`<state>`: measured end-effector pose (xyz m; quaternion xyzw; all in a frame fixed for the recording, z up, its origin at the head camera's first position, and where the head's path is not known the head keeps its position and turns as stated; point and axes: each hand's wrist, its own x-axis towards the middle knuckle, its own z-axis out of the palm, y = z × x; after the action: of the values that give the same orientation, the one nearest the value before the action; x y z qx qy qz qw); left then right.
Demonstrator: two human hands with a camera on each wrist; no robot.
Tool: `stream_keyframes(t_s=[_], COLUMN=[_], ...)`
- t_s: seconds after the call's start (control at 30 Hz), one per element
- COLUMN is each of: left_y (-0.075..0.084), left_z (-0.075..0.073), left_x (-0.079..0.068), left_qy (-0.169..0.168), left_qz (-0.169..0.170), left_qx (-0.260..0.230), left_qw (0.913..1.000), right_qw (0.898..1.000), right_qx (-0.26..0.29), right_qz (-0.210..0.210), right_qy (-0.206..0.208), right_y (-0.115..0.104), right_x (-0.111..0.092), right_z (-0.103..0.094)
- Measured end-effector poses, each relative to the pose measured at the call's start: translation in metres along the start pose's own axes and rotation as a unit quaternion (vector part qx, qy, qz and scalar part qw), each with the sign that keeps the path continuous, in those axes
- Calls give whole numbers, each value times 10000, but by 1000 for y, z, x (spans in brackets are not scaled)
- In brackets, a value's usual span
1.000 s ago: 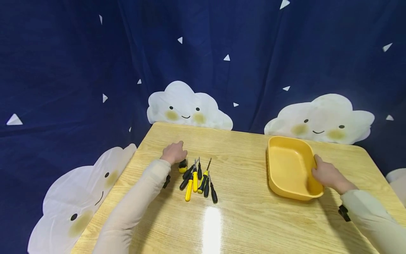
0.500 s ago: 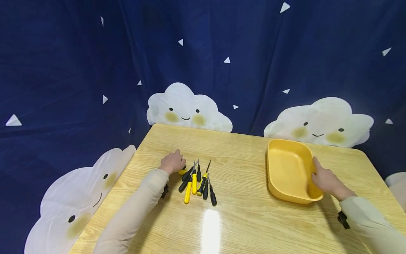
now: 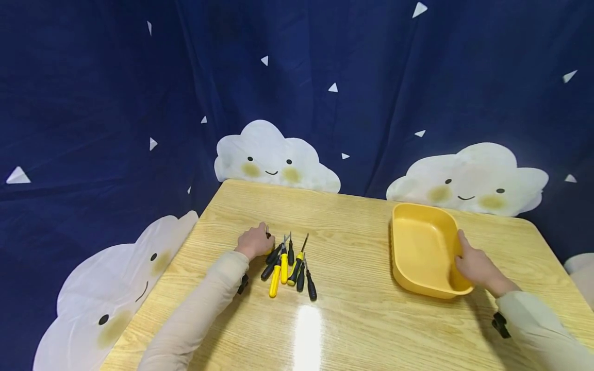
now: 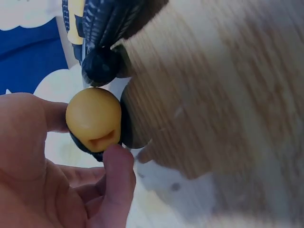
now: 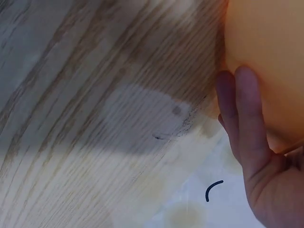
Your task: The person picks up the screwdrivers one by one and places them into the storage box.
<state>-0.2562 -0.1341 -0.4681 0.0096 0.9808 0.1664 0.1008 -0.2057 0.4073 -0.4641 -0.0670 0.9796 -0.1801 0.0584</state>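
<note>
Holding: left grip (image 3: pixel 254 242), yellow-ended screwdriver (image 4: pixel 93 114) | right grip (image 3: pixel 479 264), yellow bin (image 3: pixel 422 247) by its side wall, thumb apparently inside

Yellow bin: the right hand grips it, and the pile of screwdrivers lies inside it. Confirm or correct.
Wrong place: the head view shows the pile of screwdrivers on the table, apart from the yellow bin. The right hand does grip the bin.
</note>
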Motion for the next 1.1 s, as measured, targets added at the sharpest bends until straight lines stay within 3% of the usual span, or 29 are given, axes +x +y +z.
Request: stream_keyframes(t_s=[0.3,1.1], left_y=[-2,-3], left_z=[7,5], left_x=[1,5], left_qy=[5,3], left_qz=[8,47], left_qx=[-25,-351], left_qw=[10000,9994], right_qw=[10000,9999], right_qx=[34,-20], right_qz=[76,135], right_qy=[-28,22], right_y=[-3,-2], right_x=[-1,-1], right_z=[1,4])
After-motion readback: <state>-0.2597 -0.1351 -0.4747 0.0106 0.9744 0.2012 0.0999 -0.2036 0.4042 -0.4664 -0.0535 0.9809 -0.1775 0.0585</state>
